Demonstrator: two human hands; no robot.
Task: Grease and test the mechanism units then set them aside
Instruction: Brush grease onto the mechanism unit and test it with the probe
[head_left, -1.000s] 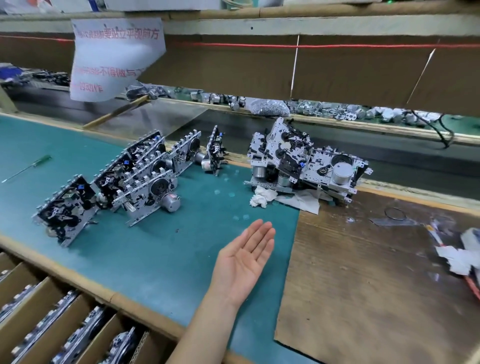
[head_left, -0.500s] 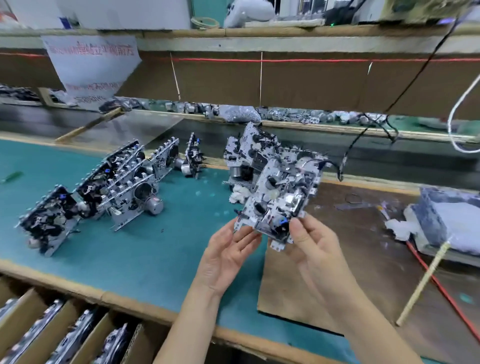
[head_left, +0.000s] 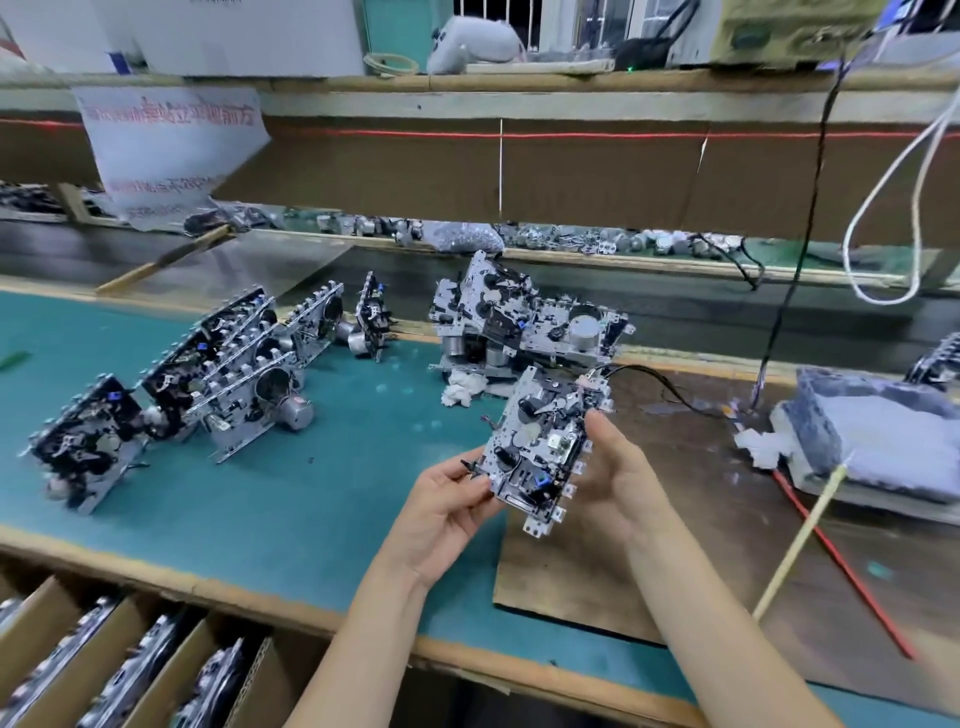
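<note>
Along the left half of your teal bench mat (head_left: 311, 499), a row of grey-and-black metal mechanism units (head_left: 208, 379) leans on edge. Your left hand (head_left: 447, 512) pinches the lower-left edge of 1 silver plate-shaped mechanism unit (head_left: 540, 441), held above the mat's right edge. Your right hand (head_left: 618, 483) grips its right side. A heap of similar metal units (head_left: 524, 322) lies at the far edge.

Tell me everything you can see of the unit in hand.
The held mechanism unit is a flat silvery metal chassis crowded with black levers, round wheels and one blue part, tabs along its right edge. It is held up tilted, face to the camera. The left hand pinches its lower left edge; the right hand grips its right side.
</note>
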